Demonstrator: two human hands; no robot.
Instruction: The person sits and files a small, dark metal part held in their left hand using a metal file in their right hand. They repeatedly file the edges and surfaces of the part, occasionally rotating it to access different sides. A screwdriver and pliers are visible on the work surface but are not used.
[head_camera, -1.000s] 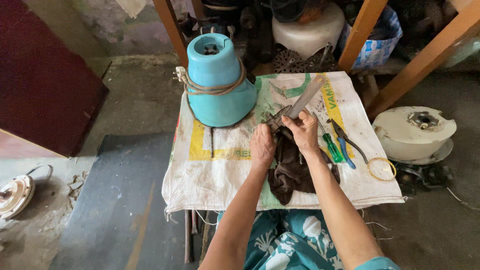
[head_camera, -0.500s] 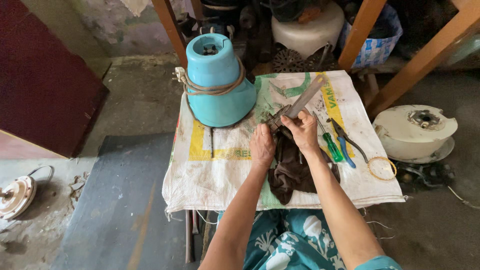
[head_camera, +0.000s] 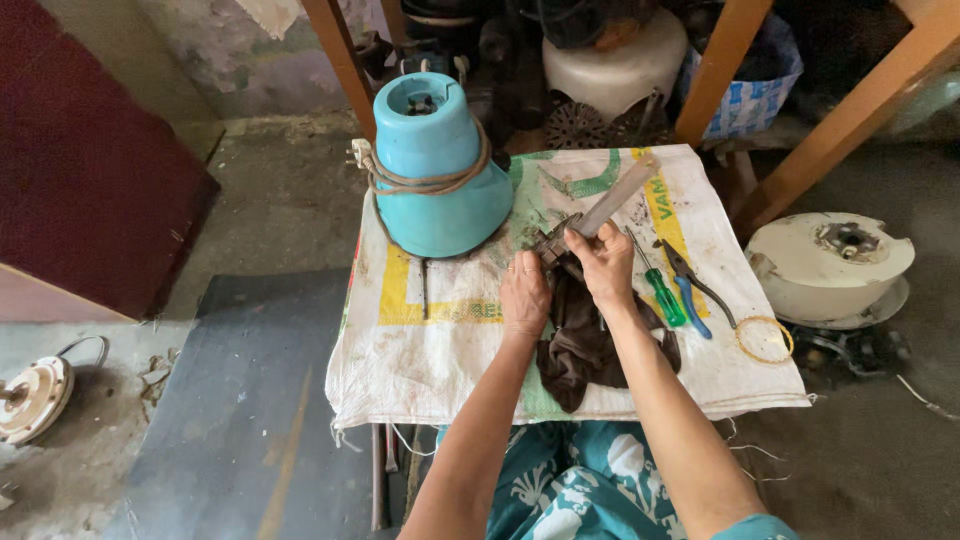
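While your right hand (head_camera: 605, 262) is closed round the grey flat tool (head_camera: 612, 205) and your left hand (head_camera: 524, 293) pinches the small metal part (head_camera: 552, 247) above the dark rag (head_camera: 585, 345), beside the turquoise base (head_camera: 438, 170), steady that part firmly and work the tool squarely.

A turquoise plastic mixer base (head_camera: 440, 170), wound with a grey cord, stands on a white woven sack (head_camera: 420, 350). Just right of it, the left hand (head_camera: 524, 295) and right hand (head_camera: 605, 265) grip a grey metal tool (head_camera: 600, 212) above a dark brown rag (head_camera: 580, 345). Further right lie a green-handled screwdriver (head_camera: 660, 292) and blue-handled pliers (head_camera: 690, 290).
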